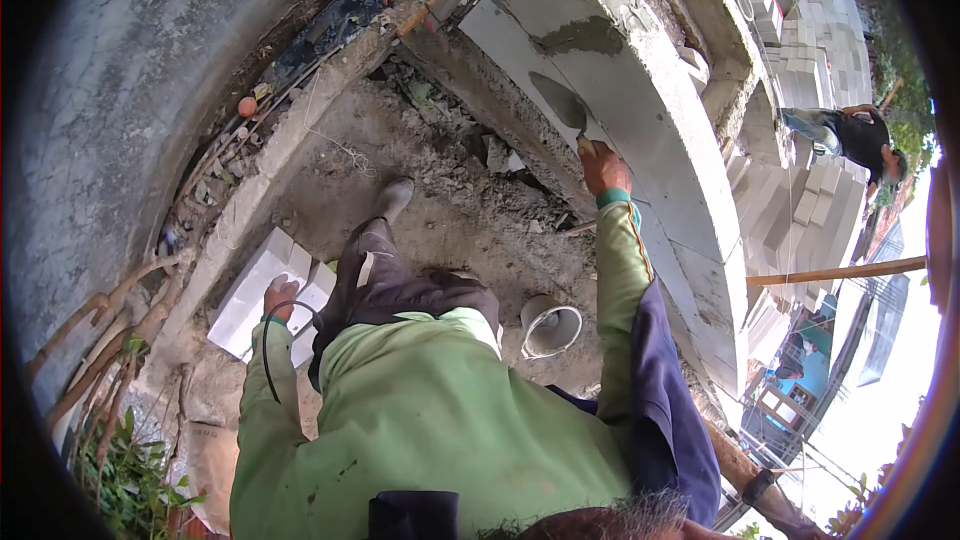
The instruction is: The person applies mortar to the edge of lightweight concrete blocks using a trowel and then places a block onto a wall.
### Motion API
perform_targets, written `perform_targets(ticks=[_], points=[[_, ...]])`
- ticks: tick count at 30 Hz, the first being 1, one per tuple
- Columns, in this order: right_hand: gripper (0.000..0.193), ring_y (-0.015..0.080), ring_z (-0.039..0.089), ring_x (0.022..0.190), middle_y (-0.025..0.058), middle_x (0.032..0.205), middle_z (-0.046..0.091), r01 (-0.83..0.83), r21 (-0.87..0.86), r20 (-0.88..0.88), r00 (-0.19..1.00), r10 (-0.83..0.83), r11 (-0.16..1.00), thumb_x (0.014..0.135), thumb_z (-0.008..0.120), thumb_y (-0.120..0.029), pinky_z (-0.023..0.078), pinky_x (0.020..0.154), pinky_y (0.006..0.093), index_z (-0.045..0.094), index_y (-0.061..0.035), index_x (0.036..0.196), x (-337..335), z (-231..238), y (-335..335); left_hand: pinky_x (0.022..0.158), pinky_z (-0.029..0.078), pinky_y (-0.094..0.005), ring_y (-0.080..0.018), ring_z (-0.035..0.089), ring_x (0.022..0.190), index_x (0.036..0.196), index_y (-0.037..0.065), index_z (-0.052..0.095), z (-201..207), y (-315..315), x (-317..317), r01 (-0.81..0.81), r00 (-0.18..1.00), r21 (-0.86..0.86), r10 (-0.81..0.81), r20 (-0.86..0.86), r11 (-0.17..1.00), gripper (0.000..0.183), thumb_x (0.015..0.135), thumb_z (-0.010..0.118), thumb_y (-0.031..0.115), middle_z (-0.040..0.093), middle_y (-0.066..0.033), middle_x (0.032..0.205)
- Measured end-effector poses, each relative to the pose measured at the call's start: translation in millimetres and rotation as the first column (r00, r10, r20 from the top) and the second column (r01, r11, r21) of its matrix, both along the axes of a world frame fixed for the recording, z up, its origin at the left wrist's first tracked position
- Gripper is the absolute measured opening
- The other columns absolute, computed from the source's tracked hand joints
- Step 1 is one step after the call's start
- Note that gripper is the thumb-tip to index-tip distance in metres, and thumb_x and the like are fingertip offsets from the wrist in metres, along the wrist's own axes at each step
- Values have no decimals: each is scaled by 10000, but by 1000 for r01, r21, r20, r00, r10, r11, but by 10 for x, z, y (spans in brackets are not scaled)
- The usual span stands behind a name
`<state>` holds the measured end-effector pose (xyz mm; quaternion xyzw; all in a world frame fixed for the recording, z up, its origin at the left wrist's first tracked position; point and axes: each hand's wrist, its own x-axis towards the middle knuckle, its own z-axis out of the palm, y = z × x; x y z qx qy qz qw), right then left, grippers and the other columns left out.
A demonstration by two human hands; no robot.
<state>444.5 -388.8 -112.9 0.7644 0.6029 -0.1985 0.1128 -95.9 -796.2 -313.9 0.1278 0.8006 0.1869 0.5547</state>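
My right hand (pixel 606 170) is closed around the handle of a trowel (pixel 560 103). The trowel's metal blade lies against the face of a low wall of pale blocks (pixel 660 155), below a dark patch of wet mortar (pixel 580 37). On the other side, my left hand (pixel 281 297) hangs over white blocks (pixel 262 285) on the ground. Its fingers look loosely bent, with nothing visible in them; whether it touches the blocks I cannot tell. A dark cord (pixel 268 355) loops beside that wrist.
A bucket (pixel 552 328) stands on the dirt between my legs and the wall. A concrete ledge (pixel 265 165) runs along the left, with branches (pixel 105 330) near its lower end. Rubble lies at the wall's foot. Beyond it are stacked blocks (pixel 800 190) and another person (pixel 860 140).
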Motion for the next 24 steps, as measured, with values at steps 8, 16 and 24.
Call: perform_targets(ticks=[8, 16, 24], points=[[374, 334, 634, 995, 108, 1080, 657, -61, 471, -3, 997, 71, 880, 883, 611, -355, 514, 800, 451, 584, -214, 1230, -339, 427, -218, 906, 491, -350, -279, 625, 1069, 1293, -106, 493, -41, 83, -42, 110, 994, -73, -110, -3, 991, 588, 832, 693, 202, 624, -253, 1173], [366, 226, 643, 910, 86, 1028, 680, 289, 618, -489, 870, 70, 732, 896, 653, -294, 505, 814, 343, 633, -92, 1200, 239, 761, -618, 843, 501, -333, -245, 627, 1023, 1304, -65, 510, -125, 787, -211, 225, 974, -23, -225, 15, 974, 561, 853, 693, 213, 640, -202, 1158], [313, 69, 490, 631, -1, 783, 534, 947, 275, -954, 290, -79, 166, 935, 605, -206, 429, 535, 223, 525, -65, 1203, 1006, 556, -2327, 555, 519, -363, -227, 641, 778, 1305, 65, 506, -283, 1746, 15, 496, 867, -280, -486, 109, 822, 516, 860, 689, 253, 654, -98, 1004]])
